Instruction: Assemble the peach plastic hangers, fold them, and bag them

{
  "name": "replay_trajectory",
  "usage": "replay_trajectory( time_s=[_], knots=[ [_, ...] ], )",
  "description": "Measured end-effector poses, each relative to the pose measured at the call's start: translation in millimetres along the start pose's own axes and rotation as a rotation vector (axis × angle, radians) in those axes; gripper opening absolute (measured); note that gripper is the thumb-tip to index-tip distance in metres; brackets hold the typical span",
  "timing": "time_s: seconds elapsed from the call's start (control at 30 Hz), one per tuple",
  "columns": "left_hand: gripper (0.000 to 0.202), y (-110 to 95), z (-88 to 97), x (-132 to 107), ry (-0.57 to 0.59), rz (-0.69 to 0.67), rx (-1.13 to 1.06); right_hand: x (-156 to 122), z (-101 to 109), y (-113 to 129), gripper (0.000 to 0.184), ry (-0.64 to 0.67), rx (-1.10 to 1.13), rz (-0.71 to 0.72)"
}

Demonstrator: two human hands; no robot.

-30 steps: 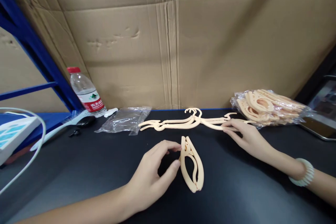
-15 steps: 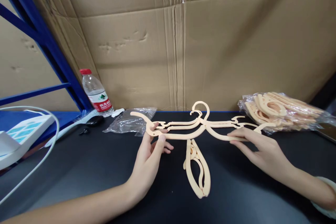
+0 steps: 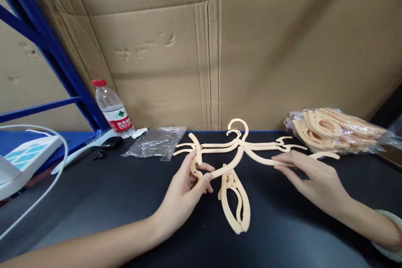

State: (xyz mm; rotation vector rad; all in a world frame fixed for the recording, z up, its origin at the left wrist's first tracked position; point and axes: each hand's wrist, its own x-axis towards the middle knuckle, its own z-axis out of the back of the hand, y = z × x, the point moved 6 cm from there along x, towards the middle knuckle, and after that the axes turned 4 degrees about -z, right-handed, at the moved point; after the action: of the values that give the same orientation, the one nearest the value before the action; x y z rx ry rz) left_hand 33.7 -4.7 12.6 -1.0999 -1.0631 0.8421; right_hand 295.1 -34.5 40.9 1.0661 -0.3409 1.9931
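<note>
A cream folding clothes hanger [image 3: 230, 168] is held between my two hands, its hook pointing up and away. My left hand [image 3: 190, 180] is closed on the left arm, near the joint with its curved end piece. Thumb and fingers of my right hand [image 3: 309, 173] pinch the right arm, whose tip sticks out past the hand. Behind it, unfolded hangers [image 3: 216, 148] of the same kind lie on the black table [image 3: 188, 247], partly covered by the held one. A folded hanger [image 3: 246, 211] lies in front, just below the held hanger's middle.
At the back right is a clear plastic bag of folded hangers [image 3: 342, 130]. A flat clear bag [image 3: 157, 142] lies at the back left, beside a red-capped water bottle [image 3: 114, 111]. A white cable [image 3: 47, 194] loops at the left, near a blue metal frame [image 3: 59, 63]. Cardboard [image 3: 157, 58] stands behind.
My left hand has moved right and slightly nearer, bending the hanger's left arm down and inward; its end piece now points more upright. My right hand keeps its grip almost in place.
</note>
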Motion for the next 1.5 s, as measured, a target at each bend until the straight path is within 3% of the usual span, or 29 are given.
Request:
replay_trajectory(
  time_s=[0.17,0.33,0.57,0.8,1.03,1.27,1.5],
  knots=[
    [0.05,-1,-0.7,1,0.013,-0.01,0.018,2,0,-1,0.012,-0.002,-0.003,0.0],
    [0.055,5,2.0,1,0.001,0.019,0.014,2,-3,-3,0.012,0.032,0.005,0.013],
    [0.055,4,4.8,2,-0.023,0.018,0.045,1,-4,-3,0.027,0.071,-0.032,0.115],
    [0.032,-3,8.0,3,-0.063,-0.006,0.096,5,10,-7,0.013,0.003,-0.331,0.14],
    [0.03,-7,9.6,4,-0.11,-0.014,0.071,1,19,1,0.019,-0.073,-0.604,0.169],
    [0.031,-6,11.4,5,-0.14,-0.011,0.072,2,17,-5,0.021,-0.042,-0.476,0.052],
    [0.03,-5,13.0,4,-0.145,-0.031,0.094,4,15,-8,0.019,-0.056,-0.122,-0.025]
  ],
)
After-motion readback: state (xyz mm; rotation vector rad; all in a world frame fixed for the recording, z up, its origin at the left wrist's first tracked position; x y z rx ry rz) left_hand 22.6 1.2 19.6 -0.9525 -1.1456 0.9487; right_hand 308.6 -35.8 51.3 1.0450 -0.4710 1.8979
